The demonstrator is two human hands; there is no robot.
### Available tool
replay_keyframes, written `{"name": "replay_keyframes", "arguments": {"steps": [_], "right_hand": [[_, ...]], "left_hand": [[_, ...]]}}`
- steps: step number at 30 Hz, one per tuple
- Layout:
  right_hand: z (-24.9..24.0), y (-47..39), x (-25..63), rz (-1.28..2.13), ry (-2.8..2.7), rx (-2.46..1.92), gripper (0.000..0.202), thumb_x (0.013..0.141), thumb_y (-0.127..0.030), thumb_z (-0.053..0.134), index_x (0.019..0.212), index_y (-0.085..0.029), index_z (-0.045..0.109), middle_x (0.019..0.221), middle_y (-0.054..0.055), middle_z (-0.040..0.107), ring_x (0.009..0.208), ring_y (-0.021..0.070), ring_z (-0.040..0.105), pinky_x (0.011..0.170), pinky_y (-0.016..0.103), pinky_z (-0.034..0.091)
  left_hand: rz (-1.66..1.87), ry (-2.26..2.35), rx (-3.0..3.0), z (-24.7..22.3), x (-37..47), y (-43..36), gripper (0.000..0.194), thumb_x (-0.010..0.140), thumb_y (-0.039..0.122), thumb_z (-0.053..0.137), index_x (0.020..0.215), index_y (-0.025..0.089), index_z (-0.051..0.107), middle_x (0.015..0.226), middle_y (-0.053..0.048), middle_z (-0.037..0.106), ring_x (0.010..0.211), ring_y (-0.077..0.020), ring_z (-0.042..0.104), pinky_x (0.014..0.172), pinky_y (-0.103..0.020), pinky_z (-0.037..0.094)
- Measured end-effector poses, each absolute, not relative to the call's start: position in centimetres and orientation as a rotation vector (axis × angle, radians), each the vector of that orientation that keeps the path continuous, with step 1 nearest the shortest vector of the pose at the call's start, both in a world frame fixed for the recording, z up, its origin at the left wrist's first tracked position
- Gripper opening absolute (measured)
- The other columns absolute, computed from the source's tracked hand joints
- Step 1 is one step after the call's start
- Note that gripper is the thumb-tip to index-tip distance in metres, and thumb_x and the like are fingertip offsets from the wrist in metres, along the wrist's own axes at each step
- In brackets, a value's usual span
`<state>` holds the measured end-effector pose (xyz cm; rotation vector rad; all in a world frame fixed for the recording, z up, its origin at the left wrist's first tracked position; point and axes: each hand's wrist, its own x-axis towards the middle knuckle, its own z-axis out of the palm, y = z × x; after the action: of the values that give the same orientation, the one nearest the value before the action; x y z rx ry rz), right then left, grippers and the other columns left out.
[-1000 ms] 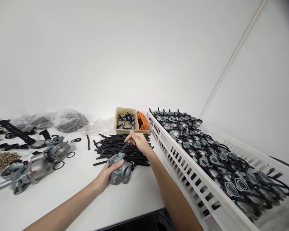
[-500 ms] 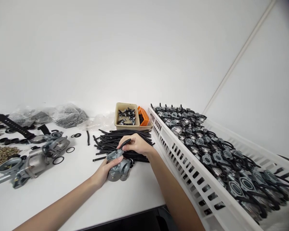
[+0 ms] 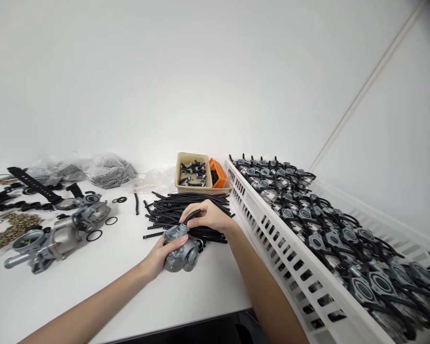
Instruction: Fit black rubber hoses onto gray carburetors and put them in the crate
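Observation:
A grey metal carburetor (image 3: 179, 258) sits low over the white table, steadied by my left hand (image 3: 160, 255), whose fingers are wrapped around its left side with the thumb across the front. At its top, my right hand (image 3: 210, 215) pinches a short black rubber-like piece (image 3: 192, 217) that angles up and to the right from the upright neck. Whether that piece is fully seated on the neck is hidden by the fingers. Just behind both hands lies a pile of black rubber hoses (image 3: 161, 203).
A white slotted crate (image 3: 272, 234) full of carburetors with black hoses stands at right. Behind the hoses are a beige bin (image 3: 181, 184) of small black-and-metal parts and an orange basket (image 3: 220, 174). More carburetors (image 3: 66, 239), O-rings (image 3: 94, 235), brass fittings (image 3: 12, 229) and bagged parts (image 3: 109, 169) lie left.
The camera view has turned slightly left, so everything appears shifted to the right. Both hands keep their hold on the carburetor and the black piece, with little other visible movement.

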<state>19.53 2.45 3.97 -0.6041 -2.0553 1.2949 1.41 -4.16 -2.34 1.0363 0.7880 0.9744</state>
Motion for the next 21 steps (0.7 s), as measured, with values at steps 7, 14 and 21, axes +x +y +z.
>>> {"name": "replay_keyframes", "arguments": {"steps": [7, 14, 21], "right_hand": [[2.4, 4.4, 20.7, 0.808, -1.921, -0.9, 0.032, 0.079, -0.03, 0.071, 0.109, -0.019, 0.071, 0.108, 0.009, 0.072, 0.087, 0.0193, 0.063, 0.083, 0.034, 0.049], [0.1, 5.2, 20.0, 0.005, -2.217, -1.458, 0.028, 0.093, -0.016, 0.05, 0.114, -0.019, 0.07, 0.107, 0.009, 0.07, 0.101, 0.0228, 0.058, 0.094, 0.034, 0.045], [-0.2, 5.7, 19.8, -0.032, -2.203, -1.576, 0.021, 0.09, -0.018, 0.058, 0.108, -0.022, 0.068, 0.109, 0.005, 0.067, 0.102, 0.0218, 0.06, 0.088, 0.031, 0.047]], "left_hand": [[0.936, 0.735, 1.074, -2.4, 1.6, -4.0, 0.043, 0.07, 0.054, 0.074, 0.085, 0.015, 0.07, 0.079, -0.007, 0.071, 0.074, -0.021, 0.064, 0.071, -0.031, 0.049], [0.942, 0.751, 1.083, -2.3, 1.5, -4.2, 0.041, 0.07, 0.055, 0.073, 0.082, 0.016, 0.07, 0.078, -0.007, 0.07, 0.073, -0.0206, 0.064, 0.07, -0.03, 0.049], [0.943, 0.755, 1.106, -2.5, 1.4, -4.1, 0.039, 0.072, 0.055, 0.072, 0.083, 0.017, 0.072, 0.082, -0.006, 0.07, 0.079, -0.0214, 0.064, 0.071, -0.03, 0.048]]}}
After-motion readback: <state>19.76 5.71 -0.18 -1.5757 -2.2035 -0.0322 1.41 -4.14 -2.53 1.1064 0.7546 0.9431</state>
